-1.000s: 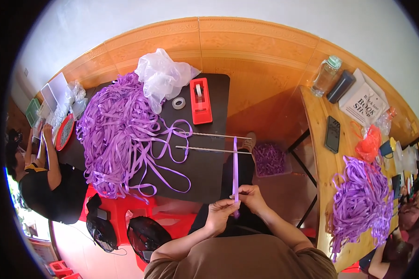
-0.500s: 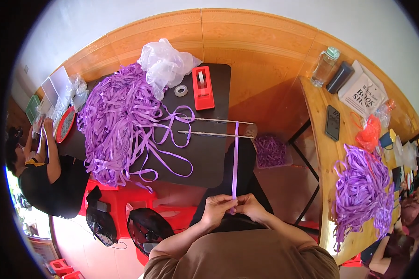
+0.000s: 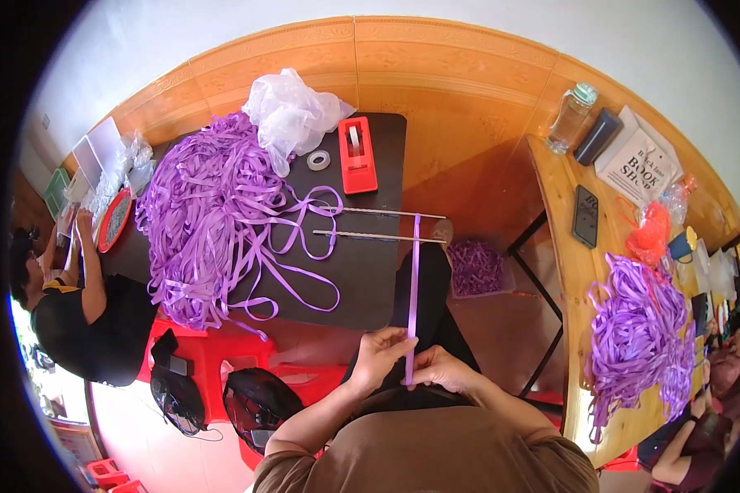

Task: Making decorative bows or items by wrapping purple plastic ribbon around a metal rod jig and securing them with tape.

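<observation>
A narrow purple ribbon [image 3: 413, 283] runs taut from two thin metal rods [image 3: 370, 239] down to my hands. My left hand [image 3: 381, 353] pinches it partway along. Just below, my right hand [image 3: 440, 367] grips its lower end. The rods jut out past the right edge of the dark table [image 3: 353, 287], and more ribbon loops around them farther left. On that table a big tangled heap of purple ribbon [image 3: 210, 222] trails loose loops toward the rods. Below the rod tips, a clear bin [image 3: 478, 275] holds purple ribbon pieces.
A red tape dispenser [image 3: 358, 168], a tape roll [image 3: 319, 160] and a white plastic bag [image 3: 292, 111] lie at the table's back. On the wooden table [image 3: 563, 214] at right are a phone [image 3: 585, 218], a bottle [image 3: 569, 123] and more ribbon [image 3: 637, 341]. Another person [image 3: 82, 320] works at left.
My left hand has moved slightly up the ribbon, and my right hand a little lower, so the hands are now farther apart. The ribbon stays stretched from the rods.
</observation>
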### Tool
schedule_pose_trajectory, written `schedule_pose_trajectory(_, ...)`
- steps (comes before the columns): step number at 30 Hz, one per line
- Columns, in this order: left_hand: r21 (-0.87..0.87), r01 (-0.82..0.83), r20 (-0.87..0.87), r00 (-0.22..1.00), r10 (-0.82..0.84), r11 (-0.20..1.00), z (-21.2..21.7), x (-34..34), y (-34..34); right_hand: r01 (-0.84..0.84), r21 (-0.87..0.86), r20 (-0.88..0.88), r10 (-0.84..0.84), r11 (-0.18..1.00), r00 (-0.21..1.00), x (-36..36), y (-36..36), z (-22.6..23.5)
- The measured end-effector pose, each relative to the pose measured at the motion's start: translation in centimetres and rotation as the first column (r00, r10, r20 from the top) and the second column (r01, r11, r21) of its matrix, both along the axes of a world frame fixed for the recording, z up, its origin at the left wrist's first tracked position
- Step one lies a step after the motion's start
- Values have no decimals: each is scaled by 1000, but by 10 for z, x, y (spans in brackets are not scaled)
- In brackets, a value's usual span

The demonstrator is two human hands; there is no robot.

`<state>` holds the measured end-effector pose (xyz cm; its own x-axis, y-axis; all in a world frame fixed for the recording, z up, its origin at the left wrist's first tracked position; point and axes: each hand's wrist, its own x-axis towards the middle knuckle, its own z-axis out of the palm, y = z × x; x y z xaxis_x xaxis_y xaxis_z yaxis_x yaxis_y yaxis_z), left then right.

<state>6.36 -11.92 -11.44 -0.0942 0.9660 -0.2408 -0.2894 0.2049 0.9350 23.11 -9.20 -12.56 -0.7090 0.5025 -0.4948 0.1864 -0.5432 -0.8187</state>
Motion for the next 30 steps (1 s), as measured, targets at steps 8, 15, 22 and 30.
schedule_pose_trajectory(8, -73, 76, 56, 996, -72, 994, -3, -3, 6, -73, 67, 17, 72, 995, 997, -3, 6, -3)
schedule_pose_trajectory(15, -46, 66, 75, 995, -62, 997, -6, -5, 9, -45, 222, 9, 44, 974, 999, 3, 11, -4)
schedule_pose_trajectory(22, -65, 70, 55, 996, -66, 995, 3, -4, 8, 136, 947, -267, -478, -290, 837, -1, 63, 30)
schedule_pose_trajectory(30, -21, 80, 156, 985, -76, 997, 9, -3, 5, -111, 674, -106, -245, -730, 964, -17, 86, 30)
